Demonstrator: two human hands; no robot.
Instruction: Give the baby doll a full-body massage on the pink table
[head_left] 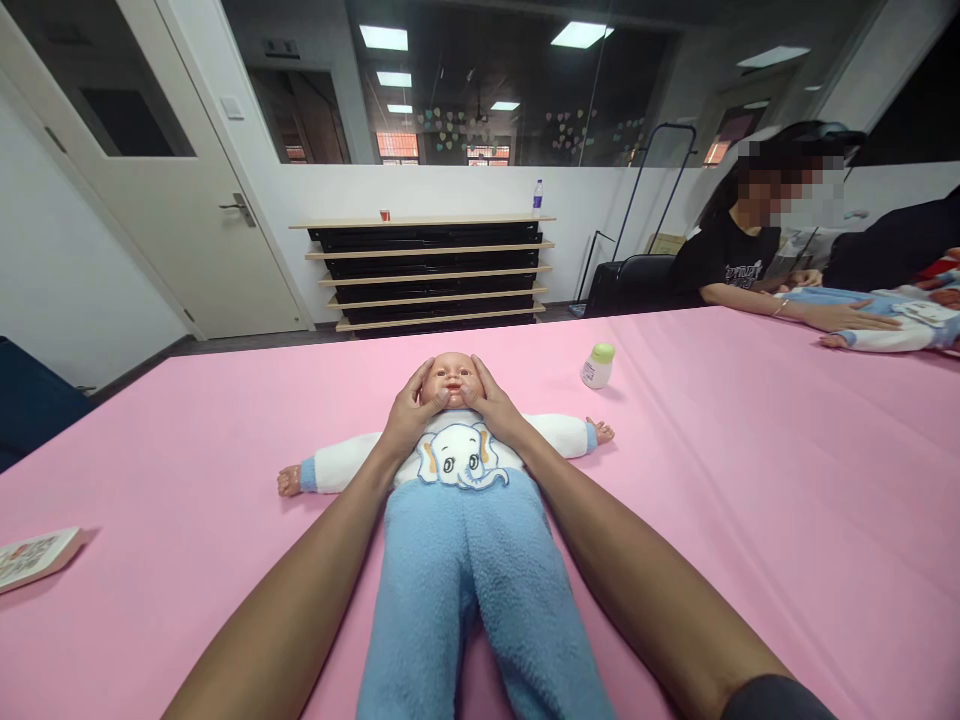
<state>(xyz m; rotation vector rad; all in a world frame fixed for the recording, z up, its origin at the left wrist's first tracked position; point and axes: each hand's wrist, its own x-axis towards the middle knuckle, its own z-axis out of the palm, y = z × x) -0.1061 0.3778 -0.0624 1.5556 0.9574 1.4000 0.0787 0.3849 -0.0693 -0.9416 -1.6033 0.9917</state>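
A baby doll (pixel 453 396) lies on its back on the pink table cover, head away from me and arms spread wide. It wears white and blue fleece clothes with an elephant face on the chest. My left hand (pixel 412 408) cups the left side of its head, the thumb along the jaw. On the other side my right hand (pixel 493 402) holds the head the same way, its thumb by the chin. The doll's eyes and mouth show between my thumbs. Its feet are outside the view.
A small white bottle with a green cap (pixel 598 367) stands beyond the doll's right-side arm. At the left edge lies a printed box or booklet (pixel 37 558). Far right, a person in a black shirt (pixel 739 255) touches another doll (pixel 892 318). Stacked boards (pixel 435 250) stand behind the table (pixel 225 400).
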